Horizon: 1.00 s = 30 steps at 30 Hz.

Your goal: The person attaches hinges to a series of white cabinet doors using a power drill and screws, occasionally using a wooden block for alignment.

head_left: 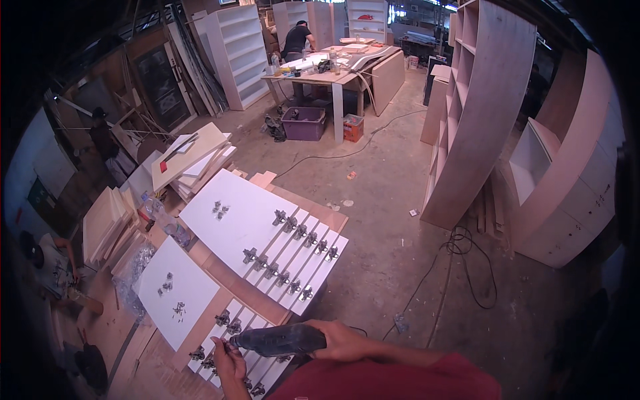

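Note:
A dark cordless drill (283,339) lies in the grip of my right hand (343,340), its nose pointing left. At that nose, my left hand (230,362) has its fingertips pinched together; whatever is between them is too small to make out. Both hands are over a near stack of narrow white panels (250,321) with metal cabinet hinges (223,318) fixed near their ends. Just beyond, another fanned stack of white panels (230,223) carries two rows of hinges (271,270). Loose screws (179,310) and small metal hinge plates (165,283) lie on a white board (175,293).
Plastic bottles (167,220) and stacked boards (193,160) stand to the left. A tall shelf unit (480,113) rises at the right, with a black cable (460,247) coiled on the floor. People work at a far table (313,77) and at the left edge.

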Available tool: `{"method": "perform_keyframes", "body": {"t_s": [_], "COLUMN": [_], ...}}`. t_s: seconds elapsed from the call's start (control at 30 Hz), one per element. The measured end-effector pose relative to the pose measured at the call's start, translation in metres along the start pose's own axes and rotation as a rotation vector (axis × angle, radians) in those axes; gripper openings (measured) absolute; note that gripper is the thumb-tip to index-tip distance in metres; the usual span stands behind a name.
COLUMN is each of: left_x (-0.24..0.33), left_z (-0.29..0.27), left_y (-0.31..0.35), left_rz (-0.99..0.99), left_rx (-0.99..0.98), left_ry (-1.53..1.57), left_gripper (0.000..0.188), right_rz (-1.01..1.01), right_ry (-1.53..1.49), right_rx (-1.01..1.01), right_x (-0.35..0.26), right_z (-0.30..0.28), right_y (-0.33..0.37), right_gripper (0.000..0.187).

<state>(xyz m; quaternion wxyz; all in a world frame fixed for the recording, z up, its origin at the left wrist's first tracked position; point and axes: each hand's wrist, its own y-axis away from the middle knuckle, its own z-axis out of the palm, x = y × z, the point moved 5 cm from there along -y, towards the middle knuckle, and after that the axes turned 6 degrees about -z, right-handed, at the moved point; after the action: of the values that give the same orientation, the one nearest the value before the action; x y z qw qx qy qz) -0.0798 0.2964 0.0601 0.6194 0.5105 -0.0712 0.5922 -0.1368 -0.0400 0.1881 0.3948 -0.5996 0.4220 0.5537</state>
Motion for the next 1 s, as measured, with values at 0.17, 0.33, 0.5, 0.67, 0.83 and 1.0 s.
{"method": "perform_keyframes", "body": {"t_s": [0.17, 0.33, 0.5, 0.67, 0.83, 1.0], "left_x": [0.001, -0.004, -0.008, -0.002, 0.009, 0.014], "left_z": [0.012, 0.021, 0.035, 0.04, 0.062, 0.054], "left_y": [0.009, 0.014, 0.011, 0.024, 0.036, 0.029], "left_rz": [-0.003, -0.023, 0.018, -0.005, 0.004, 0.065], "left_rx": [0.012, -0.019, -0.079, -0.145, -0.161, -0.231], "left_ry": [-0.128, -0.026, 0.203, 0.175, 0.169, 0.216], "left_gripper": [0.038, 0.036, 0.028, 0.022, 0.023, 0.027], "right_rz": [0.013, -0.039, 0.052, 0.148, 0.08, 0.088], "right_ry": [-0.002, -0.073, -0.189, -0.118, -0.156, -0.198], "right_rx": [-0.034, -0.036, -0.026, -0.082, 0.021, 0.039], "right_x": [0.001, 0.016, 0.04, 0.022, 0.027, 0.031], "right_z": [-0.007, -0.01, -0.008, -0.01, -0.009, 0.007], "right_y": [0.004, 0.006, 0.003, 0.0, 0.001, -0.002], "right_gripper": [0.062, 0.062, 0.062, 0.064, 0.066, 0.062]}}
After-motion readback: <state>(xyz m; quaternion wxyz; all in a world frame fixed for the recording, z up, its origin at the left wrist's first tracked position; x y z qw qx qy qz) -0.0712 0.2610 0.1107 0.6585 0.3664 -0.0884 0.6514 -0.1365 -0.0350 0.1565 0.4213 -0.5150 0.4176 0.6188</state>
